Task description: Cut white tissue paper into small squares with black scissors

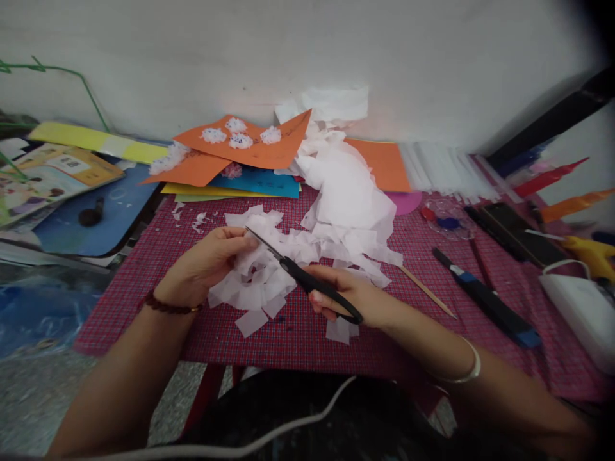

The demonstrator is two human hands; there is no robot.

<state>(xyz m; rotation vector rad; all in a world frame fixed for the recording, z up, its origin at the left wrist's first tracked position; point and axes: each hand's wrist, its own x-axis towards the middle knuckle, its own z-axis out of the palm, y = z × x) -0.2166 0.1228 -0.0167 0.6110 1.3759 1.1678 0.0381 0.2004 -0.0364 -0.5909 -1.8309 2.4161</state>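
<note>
pinching a white paper piece [245, 259] in the left hand [214, 259], up-left of the right hand [343, 291], clamped on black-handled scissors [302, 276]; aiming them lengthwise toward the left fingertips [248, 242], perhaps touching the paper, hard to tell, above cut paper scraps [271, 291] on checked tablecloth [125, 301].

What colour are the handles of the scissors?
The scissor handles are black, seen best in the head view.

On the worktop [125, 307], paper pieces [269, 298] lie in the middle beneath the scissors [300, 272], card sheets [250, 148] behind them at far left, a wooden stick [429, 292] to their right, and farther right a phone [516, 234] beyond a face mask [579, 310].
</note>
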